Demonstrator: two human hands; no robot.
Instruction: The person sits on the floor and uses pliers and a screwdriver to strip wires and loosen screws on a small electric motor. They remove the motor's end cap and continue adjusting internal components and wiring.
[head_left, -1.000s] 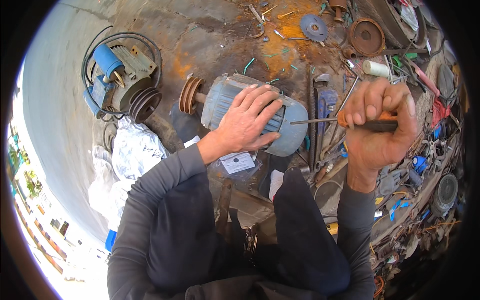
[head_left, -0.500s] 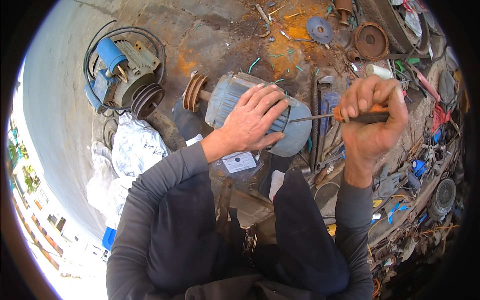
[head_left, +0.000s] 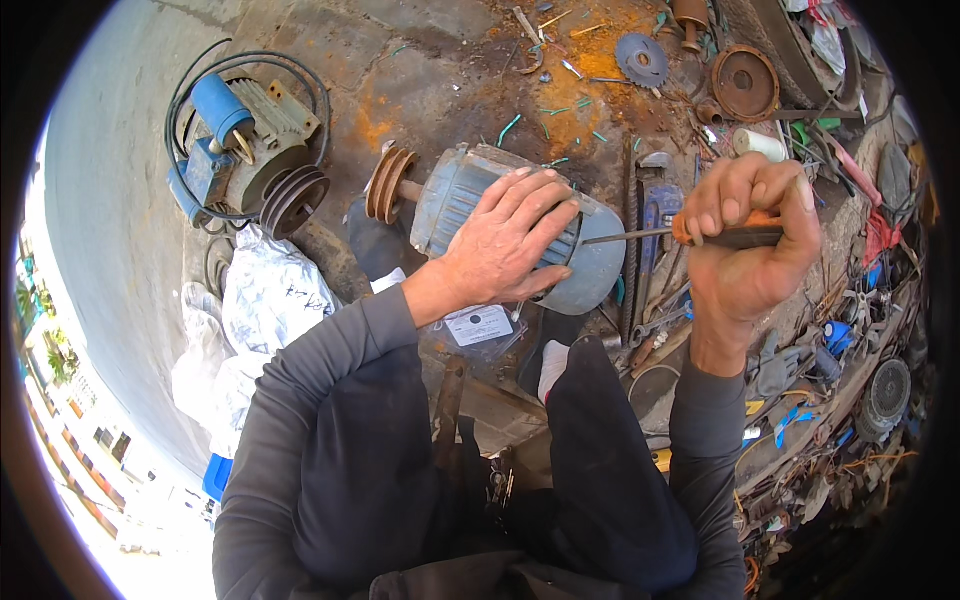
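An electric motor [head_left: 452, 200] with a worn blue-grey finned body lies on its side in front of me. A rusty grooved pulley [head_left: 388, 186] sits on its shaft at the left, and a rounded end cover [head_left: 597, 262] is at its right end. My left hand [head_left: 512, 235] lies over the body close to that cover, its fingers apart. In my right hand [head_left: 745, 240] is the orange handle of a screwdriver [head_left: 630, 236], fingers wrapped round it. The long shaft points left, its tip at the edge of the end cover.
Another motor [head_left: 268, 130] with a blue cylinder, black cable and pulley stands at the left. White plastic bags [head_left: 270, 290] lie nearer me. Wrenches [head_left: 655, 215], a rusty ring [head_left: 745, 82], a toothed disc [head_left: 641, 60] and heaped scrap [head_left: 830, 380] crowd the right. A labelled plastic packet [head_left: 478, 325] lies between my legs.
My right hand and the screwdriver have shifted very slightly to the right. The left hand stays in place on the motor.
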